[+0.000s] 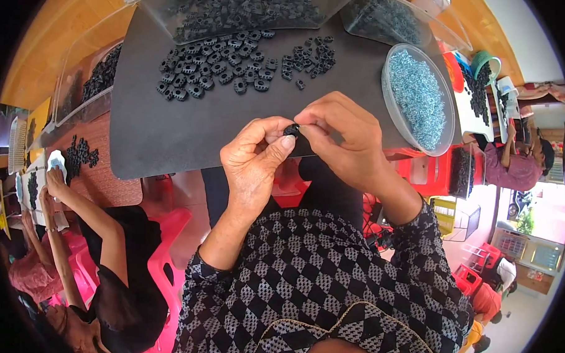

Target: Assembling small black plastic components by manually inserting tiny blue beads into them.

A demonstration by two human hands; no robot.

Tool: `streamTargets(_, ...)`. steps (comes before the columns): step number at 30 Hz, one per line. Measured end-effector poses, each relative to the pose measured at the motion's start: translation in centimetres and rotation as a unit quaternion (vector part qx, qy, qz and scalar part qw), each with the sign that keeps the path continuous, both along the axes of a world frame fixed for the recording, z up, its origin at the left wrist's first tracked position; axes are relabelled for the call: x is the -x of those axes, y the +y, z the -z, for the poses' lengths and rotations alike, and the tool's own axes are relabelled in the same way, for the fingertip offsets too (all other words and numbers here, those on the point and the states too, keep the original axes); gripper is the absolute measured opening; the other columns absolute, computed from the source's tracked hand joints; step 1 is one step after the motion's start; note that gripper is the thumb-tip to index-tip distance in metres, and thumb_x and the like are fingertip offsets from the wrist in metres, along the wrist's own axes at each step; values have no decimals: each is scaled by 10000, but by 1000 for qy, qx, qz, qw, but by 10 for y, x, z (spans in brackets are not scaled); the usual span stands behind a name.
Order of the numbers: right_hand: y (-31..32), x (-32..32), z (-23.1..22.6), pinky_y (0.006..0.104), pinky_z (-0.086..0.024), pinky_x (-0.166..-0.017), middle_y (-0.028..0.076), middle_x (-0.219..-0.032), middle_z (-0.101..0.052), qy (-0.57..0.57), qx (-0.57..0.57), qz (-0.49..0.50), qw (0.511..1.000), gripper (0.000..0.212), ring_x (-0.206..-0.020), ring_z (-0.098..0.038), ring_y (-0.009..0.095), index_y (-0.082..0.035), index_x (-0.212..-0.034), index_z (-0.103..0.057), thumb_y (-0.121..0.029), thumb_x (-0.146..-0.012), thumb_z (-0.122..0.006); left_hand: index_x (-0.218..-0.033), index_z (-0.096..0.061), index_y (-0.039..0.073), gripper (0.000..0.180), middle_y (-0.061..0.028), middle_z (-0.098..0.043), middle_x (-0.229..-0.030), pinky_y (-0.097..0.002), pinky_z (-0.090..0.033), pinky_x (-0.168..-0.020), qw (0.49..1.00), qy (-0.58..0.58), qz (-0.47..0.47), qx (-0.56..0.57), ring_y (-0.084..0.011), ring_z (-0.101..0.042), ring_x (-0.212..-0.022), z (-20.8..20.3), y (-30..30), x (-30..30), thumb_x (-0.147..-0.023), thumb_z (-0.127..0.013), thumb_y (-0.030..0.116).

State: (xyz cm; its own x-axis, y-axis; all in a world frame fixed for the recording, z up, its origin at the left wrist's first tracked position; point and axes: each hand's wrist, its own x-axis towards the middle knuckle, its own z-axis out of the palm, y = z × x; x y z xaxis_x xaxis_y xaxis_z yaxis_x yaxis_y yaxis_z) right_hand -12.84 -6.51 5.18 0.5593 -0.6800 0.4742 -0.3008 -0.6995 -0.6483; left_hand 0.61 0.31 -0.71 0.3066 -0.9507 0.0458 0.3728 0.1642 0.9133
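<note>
A small black plastic part (291,131) is pinched between the thumb and fingers of my left hand (249,159), just over the near edge of the dark table (169,137). My right hand (349,134) meets it from the right, thumb and forefinger pressed together at the part's side; whatever they hold is too small to make out. Beyond my hands lies a spread of black oval plastic parts with ridged edges (222,61). A smaller heap of little black pieces (309,56) sits to its right. The round clear bowl (386,92) at the right holds tiny bluish metallic pieces (418,100).
Along the far edge stands a clear bin (171,31) full of black parts, with another clear bin (386,17) to its right. At the left, a co-worker's arm (97,214) reaches over a neighbouring table (108,176). A pink chair (167,261) stands beside me.
</note>
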Motion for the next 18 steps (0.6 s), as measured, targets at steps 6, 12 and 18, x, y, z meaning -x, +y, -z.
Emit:
streamTargets(6,4,-2,0,351,-462,-595,100,-779,-590,-2,-44,25,999,148,-690,-570,270,-17,-857,-607,49,-726,-619,-1008,-639,-47,195,-3,-599,-806,-183,-448,-631,999,32,19,-27,-52,-521,-699,-4,1,-4,-814,-662,-42)
streamTargets(12,5,-1,8,355,-466,-603,111,-801,-592,23,79,-3,997,195,-728,-570,274,-25,-907,-632,49,-727,-626,-1013,-634,-50,192,-16,-612,-807,-191,-470,-641,999,31,5,-10,-61,-544,-703,-2,0,-1,-822,-652,-46)
streamTargets(18,11,-5,17,351,-468,-607,106,-830,-593,-38,-1,44,998,273,-736,-566,276,-20,-956,-624,55,-694,-633,-1016,-633,-49,189,-11,-609,-795,-192,-466,-639,999,30,6,-11,-61,-543,-701,-7,-1,-2,-828,-653,-35)
